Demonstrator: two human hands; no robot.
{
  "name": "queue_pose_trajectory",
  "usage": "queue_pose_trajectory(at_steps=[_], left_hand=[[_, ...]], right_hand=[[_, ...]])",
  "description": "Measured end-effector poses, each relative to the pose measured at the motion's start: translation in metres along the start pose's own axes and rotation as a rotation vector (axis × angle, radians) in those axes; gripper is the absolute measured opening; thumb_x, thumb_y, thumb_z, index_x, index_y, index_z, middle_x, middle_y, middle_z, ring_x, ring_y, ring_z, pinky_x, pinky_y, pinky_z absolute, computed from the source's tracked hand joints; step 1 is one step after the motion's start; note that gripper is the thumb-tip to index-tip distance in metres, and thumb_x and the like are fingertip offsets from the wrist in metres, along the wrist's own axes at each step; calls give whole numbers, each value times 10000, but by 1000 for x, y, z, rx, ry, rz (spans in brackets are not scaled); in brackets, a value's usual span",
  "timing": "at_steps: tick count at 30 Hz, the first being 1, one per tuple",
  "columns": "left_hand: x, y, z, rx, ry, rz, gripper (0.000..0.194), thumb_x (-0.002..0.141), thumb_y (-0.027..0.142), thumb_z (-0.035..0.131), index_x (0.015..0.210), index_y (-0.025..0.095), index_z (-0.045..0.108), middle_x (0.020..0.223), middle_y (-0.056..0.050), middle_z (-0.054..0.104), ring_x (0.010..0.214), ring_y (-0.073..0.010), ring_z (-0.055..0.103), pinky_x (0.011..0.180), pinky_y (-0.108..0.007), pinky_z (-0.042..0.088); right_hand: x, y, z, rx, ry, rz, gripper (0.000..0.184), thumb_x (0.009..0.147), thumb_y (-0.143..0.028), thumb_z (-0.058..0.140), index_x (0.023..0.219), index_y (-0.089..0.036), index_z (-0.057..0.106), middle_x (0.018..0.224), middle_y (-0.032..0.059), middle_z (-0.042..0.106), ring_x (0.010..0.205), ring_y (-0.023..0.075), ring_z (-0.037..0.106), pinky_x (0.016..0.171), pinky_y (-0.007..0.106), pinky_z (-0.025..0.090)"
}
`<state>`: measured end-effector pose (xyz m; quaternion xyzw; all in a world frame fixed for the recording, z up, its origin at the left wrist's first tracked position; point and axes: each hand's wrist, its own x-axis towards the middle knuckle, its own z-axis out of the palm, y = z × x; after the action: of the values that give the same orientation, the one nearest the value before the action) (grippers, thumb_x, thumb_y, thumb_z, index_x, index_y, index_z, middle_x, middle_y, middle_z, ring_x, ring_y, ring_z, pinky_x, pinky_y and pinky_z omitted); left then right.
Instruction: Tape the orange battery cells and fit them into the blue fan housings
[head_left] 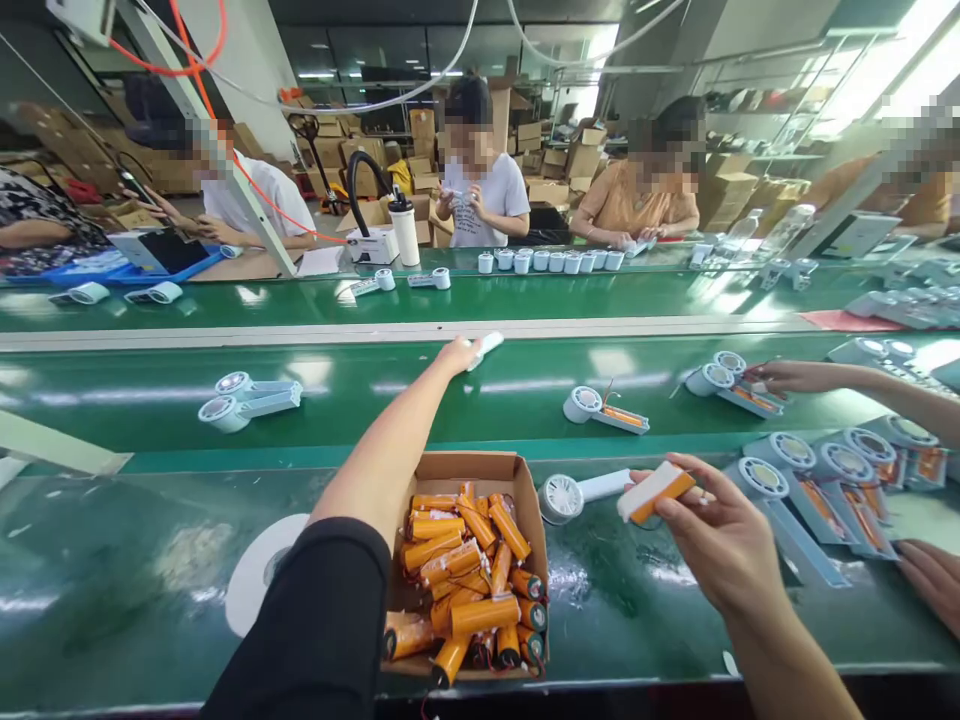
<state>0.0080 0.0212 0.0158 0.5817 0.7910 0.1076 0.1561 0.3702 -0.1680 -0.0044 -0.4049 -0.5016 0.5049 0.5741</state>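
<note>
Stretched out over the green conveyor, my left hand (457, 355) has its fingers closed on a white elongated piece (487, 347), whose near end they cover. My right hand (724, 530) pinches an orange battery pack (664, 492) with a white strip along one side. Just left of it, a pale handheld fan body (564, 498) lies on the near bench, its handle pointing at my right fingers. Below my left forearm, an open cardboard box (541, 490) holds many orange battery packs (454, 560) with thin wires.
A white tape roll (259, 570) lies partly under my left sleeve. Fan bodies (251, 400) ride the conveyor (390, 400); several more (787, 470) crowd the right. A co-worker's hand (787, 377) touches one there, another hand (934, 570) rests nearby. People sit across the line.
</note>
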Motion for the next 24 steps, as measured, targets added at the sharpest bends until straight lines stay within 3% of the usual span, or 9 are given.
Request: queue_pose_trajectory(at_steps=[2,5,8,12,15,17,20,24], left_hand=[[-6,8,13,70,-32,128,569,953,484,572,1474,258,538,1346,-138,698,1161,-320,692,965,-403,540],[-28,3,22,193,-87,349,622,884,404,686,1485,336,539,1433,-94,632,1237,-314,652,1065,-421,502],[-49,-14,19,289,-202,561,515,851,306,722,1359,367,671,1468,-45,605,1307,-290,606,1124,-393,477],[-70,-27,20,400,-273,681,438,771,123,724,1173,289,770,1476,-107,601,1396,-336,506,1055,-420,537],[-76,-17,27,436,-259,649,358,750,123,746,1087,237,784,1355,-168,672,1359,-386,509,1007,-480,554],[-73,-7,28,440,-276,626,244,779,160,739,1010,222,789,1192,-160,741,1252,-366,592,992,-465,548],[-66,3,20,408,-321,605,149,844,252,710,973,246,785,1036,-85,783,1056,-276,695,936,-359,541],[-62,4,11,337,-289,563,221,920,284,613,1089,282,757,1098,-33,793,1047,-222,718,891,-284,519]], right_hand=[[7,-10,-17,-43,24,-31,471,706,-427,966,1101,-275,760,887,68,842,810,286,830,710,359,686],[19,-29,-38,-86,92,-71,481,673,-444,975,1086,-309,770,872,48,841,817,303,831,692,369,693],[31,-47,-36,-82,115,-125,462,645,-417,990,1046,-323,781,824,41,831,801,306,829,664,358,687],[53,-50,3,-43,-43,-152,528,684,-401,971,1141,-299,727,864,37,834,845,285,829,698,378,683],[74,-31,42,-49,-192,-153,543,714,-415,942,1159,-259,674,926,49,838,895,264,819,785,415,673],[90,-13,67,-115,-270,-146,512,739,-436,902,1145,-238,661,948,58,834,896,257,810,829,427,653],[111,13,95,-391,-356,-88,422,834,-380,785,1205,-232,647,890,33,821,844,240,792,838,405,617],[126,33,118,-899,-510,-116,360,947,-265,652,1300,-220,602,895,24,819,842,211,769,830,337,566]])
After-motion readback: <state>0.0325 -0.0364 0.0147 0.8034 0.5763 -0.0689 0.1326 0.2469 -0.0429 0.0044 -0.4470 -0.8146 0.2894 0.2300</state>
